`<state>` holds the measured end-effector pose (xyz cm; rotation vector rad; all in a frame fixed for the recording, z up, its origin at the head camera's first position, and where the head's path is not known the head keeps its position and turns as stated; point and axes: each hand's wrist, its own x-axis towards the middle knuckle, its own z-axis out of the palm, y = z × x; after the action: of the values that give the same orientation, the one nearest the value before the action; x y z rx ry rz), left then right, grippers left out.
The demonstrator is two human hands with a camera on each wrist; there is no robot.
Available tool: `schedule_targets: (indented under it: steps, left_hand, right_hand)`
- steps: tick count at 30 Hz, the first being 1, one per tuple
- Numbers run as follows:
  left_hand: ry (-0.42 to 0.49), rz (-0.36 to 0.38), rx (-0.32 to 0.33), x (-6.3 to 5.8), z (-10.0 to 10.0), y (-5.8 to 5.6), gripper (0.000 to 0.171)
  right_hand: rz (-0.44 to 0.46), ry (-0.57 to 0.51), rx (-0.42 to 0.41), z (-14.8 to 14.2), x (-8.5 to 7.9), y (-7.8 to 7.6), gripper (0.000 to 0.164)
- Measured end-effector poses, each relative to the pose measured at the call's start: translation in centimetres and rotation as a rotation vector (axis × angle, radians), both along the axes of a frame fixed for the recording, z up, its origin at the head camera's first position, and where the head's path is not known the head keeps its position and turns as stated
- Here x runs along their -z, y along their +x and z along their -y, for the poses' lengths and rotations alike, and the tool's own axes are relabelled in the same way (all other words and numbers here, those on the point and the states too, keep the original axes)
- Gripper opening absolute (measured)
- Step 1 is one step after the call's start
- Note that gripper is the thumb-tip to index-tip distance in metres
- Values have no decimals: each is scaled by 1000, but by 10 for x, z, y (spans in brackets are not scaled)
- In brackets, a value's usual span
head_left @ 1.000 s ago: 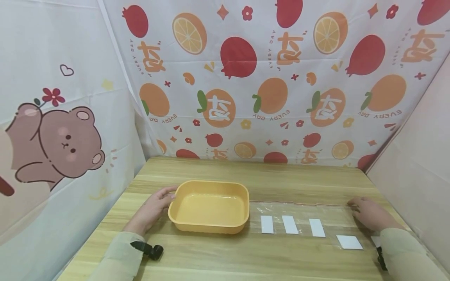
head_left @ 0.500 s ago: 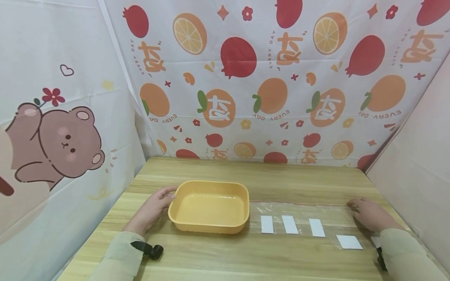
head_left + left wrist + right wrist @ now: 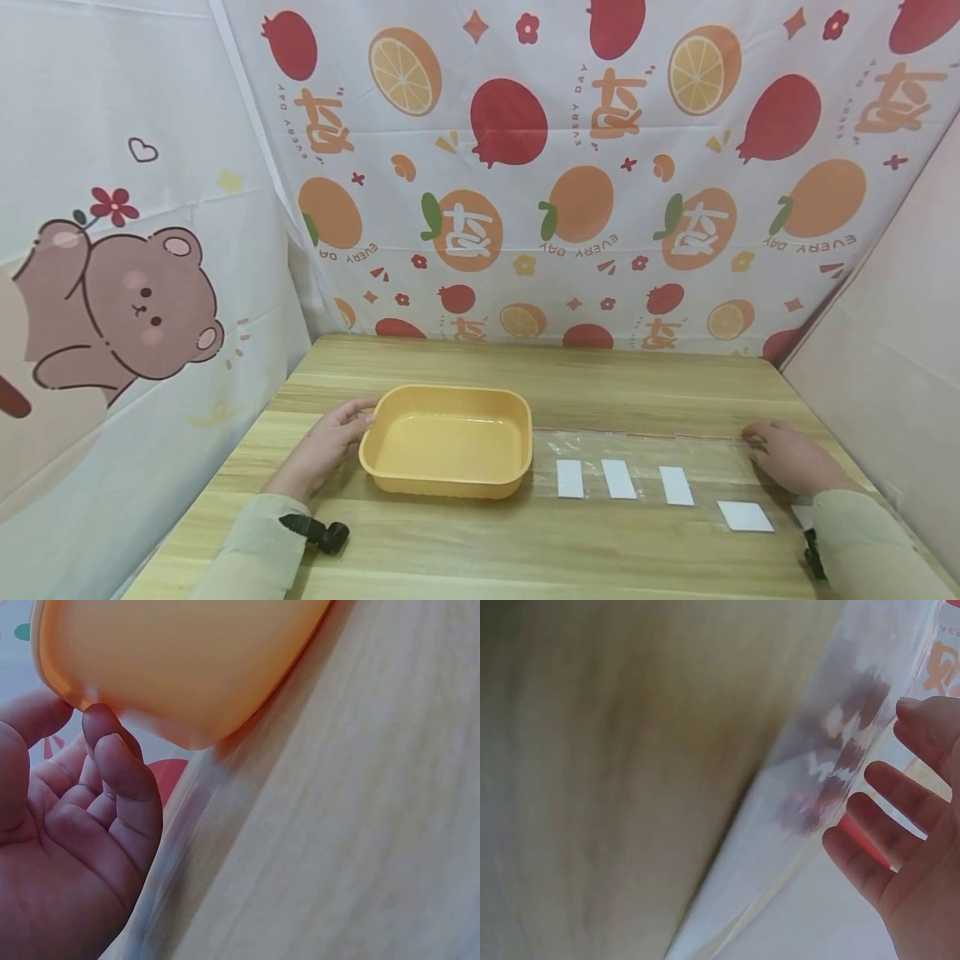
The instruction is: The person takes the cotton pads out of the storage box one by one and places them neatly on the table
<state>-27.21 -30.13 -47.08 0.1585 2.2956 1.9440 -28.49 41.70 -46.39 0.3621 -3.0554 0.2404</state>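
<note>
A yellow plastic basin (image 3: 452, 442) stands on the wooden table, upright, with nothing inside. My left hand (image 3: 322, 446) is at its left side; in the left wrist view the thumb and bent fingertips (image 3: 112, 735) touch the outside of the rim and wall, not wrapped round it. To the basin's right lie several clear plastic zip bags (image 3: 647, 446) in an overlapping row, with white labels (image 3: 618, 480). My right hand (image 3: 795, 458) rests at the row's right end, its fingers (image 3: 885, 817) spread and loosely extended in the right wrist view. It grips nothing.
A wooden table (image 3: 420, 546) carries everything. Behind it hangs a fruit-print curtain (image 3: 600, 292); a bear-print curtain (image 3: 247, 333) closes the left side, and a pale curtain (image 3: 900, 317) the right. A dark strap (image 3: 318, 533) is on the left sleeve.
</note>
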Motion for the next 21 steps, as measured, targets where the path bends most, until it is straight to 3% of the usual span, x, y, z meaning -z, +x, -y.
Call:
schedule_targets:
  steps: [14, 18, 21]
  left_hand:
    - [-49, 2, -32, -9, -2, 3, 56]
    - [-105, 4, -51, -12, -2, 2, 54]
    - [-225, -27, -74, -20, -4, 3, 57]
  right_hand:
    - [-30, -113, -23, 22, -11, -2, 38]
    - [-57, -110, -36, 35, -16, -5, 40]
    - [-75, -104, -40, 46, -23, -7, 41]
